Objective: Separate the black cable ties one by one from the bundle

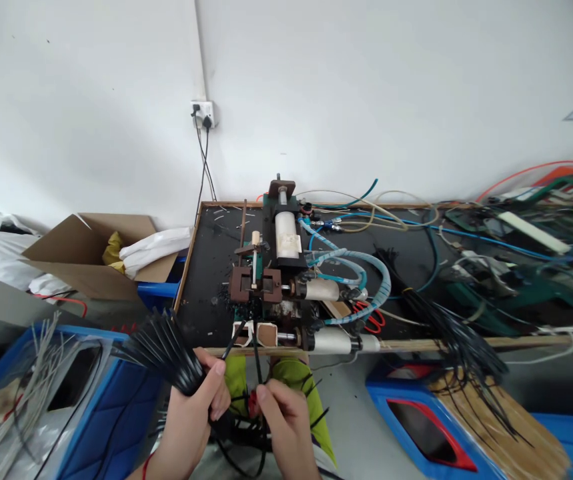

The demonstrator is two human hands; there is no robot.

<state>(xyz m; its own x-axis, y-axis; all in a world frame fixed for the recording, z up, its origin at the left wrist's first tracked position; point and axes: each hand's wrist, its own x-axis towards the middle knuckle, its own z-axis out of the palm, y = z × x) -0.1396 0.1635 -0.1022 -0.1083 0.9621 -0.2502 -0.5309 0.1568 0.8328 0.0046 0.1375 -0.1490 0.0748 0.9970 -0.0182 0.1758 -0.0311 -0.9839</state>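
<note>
White wall (366, 87) is rising beyond a black benchtop (209, 263), ahead of both hands. From my remote post I am directing the left hand (199, 403), which is clasping a fanned cable bundle (166, 353), and the right hand (286, 420), which is pinching a single black cable (259, 363) just beside it, below the pneumatic fixture (256, 283). I am weighing two risks: a slackening left grip spilling strands, and the dangling loop (264, 447) between the hands snagging.
</note>
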